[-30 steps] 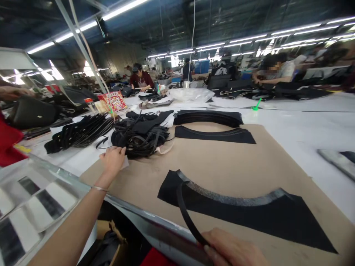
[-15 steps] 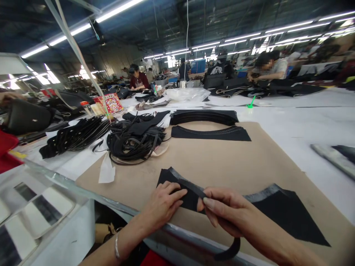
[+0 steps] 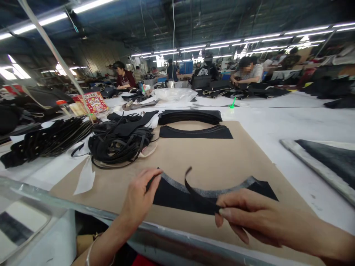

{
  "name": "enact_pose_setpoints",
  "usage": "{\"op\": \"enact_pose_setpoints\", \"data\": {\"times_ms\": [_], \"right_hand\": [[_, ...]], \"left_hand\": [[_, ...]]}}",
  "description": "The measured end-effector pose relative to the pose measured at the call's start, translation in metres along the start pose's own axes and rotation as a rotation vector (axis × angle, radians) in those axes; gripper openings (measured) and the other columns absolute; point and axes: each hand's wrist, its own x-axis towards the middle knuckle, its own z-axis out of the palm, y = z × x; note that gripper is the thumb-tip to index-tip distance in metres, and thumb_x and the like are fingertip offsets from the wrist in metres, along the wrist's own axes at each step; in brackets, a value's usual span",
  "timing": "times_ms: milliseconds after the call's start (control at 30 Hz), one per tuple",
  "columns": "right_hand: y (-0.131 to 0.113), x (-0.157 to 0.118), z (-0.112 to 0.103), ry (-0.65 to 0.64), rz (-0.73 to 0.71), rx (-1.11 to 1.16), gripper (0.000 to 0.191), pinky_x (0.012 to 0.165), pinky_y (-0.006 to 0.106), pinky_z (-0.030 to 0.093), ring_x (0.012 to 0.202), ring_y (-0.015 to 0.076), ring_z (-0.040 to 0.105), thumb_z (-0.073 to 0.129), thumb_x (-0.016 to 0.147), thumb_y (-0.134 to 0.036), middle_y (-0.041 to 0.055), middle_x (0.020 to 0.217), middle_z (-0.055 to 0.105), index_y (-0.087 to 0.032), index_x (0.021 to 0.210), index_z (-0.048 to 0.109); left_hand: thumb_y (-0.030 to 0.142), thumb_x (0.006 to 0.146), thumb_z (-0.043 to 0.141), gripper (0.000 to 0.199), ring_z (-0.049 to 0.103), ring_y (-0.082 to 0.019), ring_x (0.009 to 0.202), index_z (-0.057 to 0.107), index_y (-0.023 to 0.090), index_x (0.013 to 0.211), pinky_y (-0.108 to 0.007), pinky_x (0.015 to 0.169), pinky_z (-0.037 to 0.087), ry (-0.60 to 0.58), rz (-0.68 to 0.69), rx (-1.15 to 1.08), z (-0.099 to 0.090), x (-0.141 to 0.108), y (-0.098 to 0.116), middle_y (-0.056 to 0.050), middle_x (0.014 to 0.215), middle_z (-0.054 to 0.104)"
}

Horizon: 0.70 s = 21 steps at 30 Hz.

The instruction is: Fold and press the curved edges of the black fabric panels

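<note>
A black curved panel [image 3: 177, 199] lies on the brown sheet in front of me, a greyish band along its concave upper edge. My left hand [image 3: 141, 192] pinches the panel's upper left corner between thumb and forefinger. A narrow black strip [image 3: 198, 194] is held between the thumb and fingers of my right hand [image 3: 244, 212], above the panel's right half. The strip's free end curls upward over the curved edge. My right hand covers part of the panel's lower right side.
Brown sheet [image 3: 249, 159] covers the white table. Behind the panel lie another curved black piece [image 3: 194, 133] and a black stack [image 3: 190, 116]. Left are a heap of black strips [image 3: 116, 144] and fanned black pieces [image 3: 47, 140]. A dark-topped board [image 3: 327, 159] is at right. Co-workers sit beyond.
The strip has come off the panel's left edge, and its end now stands up free. My right hand has moved right with it. My left hand has shifted to the panel's corner.
</note>
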Motion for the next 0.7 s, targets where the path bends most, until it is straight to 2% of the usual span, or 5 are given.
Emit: {"op": "enact_pose_setpoints", "data": {"times_ms": [100,167,300,433,700], "right_hand": [[0.010,0.008,0.008,-0.086,-0.033,-0.031,0.035,0.041,0.015,0.024,0.046,0.0045,0.035,0.048,0.093,-0.044,-0.0041,0.057,0.047,-0.014,0.089,0.065],[0.012,0.008,0.010,-0.100,-0.090,-0.055,0.033,0.048,0.015,0.032,0.053,0.0058,0.044,0.049,0.093,-0.041,-0.0027,0.063,0.049,-0.014,0.087,0.066],[0.010,-0.001,0.003,-0.094,-0.040,-0.102,0.030,0.048,0.015,0.033,0.052,0.0056,0.043,0.048,0.093,-0.040,-0.0032,0.064,0.050,-0.015,0.086,0.063],[0.018,-0.011,-0.008,-0.032,0.072,-0.117,0.021,0.040,0.015,0.028,0.048,0.0059,0.038,0.050,0.090,-0.037,-0.0046,0.062,0.049,-0.018,0.084,0.056],[0.037,-0.001,-0.012,0.266,0.078,-0.346,0.017,0.047,0.021,0.026,0.053,0.0084,0.039,0.049,0.084,-0.025,-0.0039,0.060,0.049,-0.017,0.070,0.053]], "left_hand": [[0.020,0.094,0.045,0.030,0.052,-0.019,0.117,0.056,0.021,0.122,-0.032,0.104,0.038,-0.087,0.207,-0.085,-0.012,0.014,0.049,-0.006,0.123,0.061],[0.019,0.094,0.046,0.032,0.053,-0.018,0.117,0.057,0.024,0.123,-0.034,0.111,0.029,-0.357,0.296,-0.151,-0.012,0.020,0.076,-0.004,0.124,0.062],[0.019,0.090,0.051,0.025,0.063,-0.013,0.088,0.068,0.024,0.108,-0.022,0.088,0.043,-0.775,0.114,-0.288,-0.003,0.025,0.097,0.002,0.098,0.071],[0.017,0.083,0.051,0.022,0.055,-0.010,0.065,0.073,0.020,0.085,-0.018,0.059,0.036,-0.776,-0.082,-0.220,0.007,0.025,0.089,0.004,0.072,0.067],[0.025,0.076,0.053,0.020,0.055,-0.012,0.062,0.071,0.020,0.080,-0.021,0.055,0.033,-0.812,-0.192,-0.080,0.031,0.036,0.078,0.003,0.065,0.064]]}}
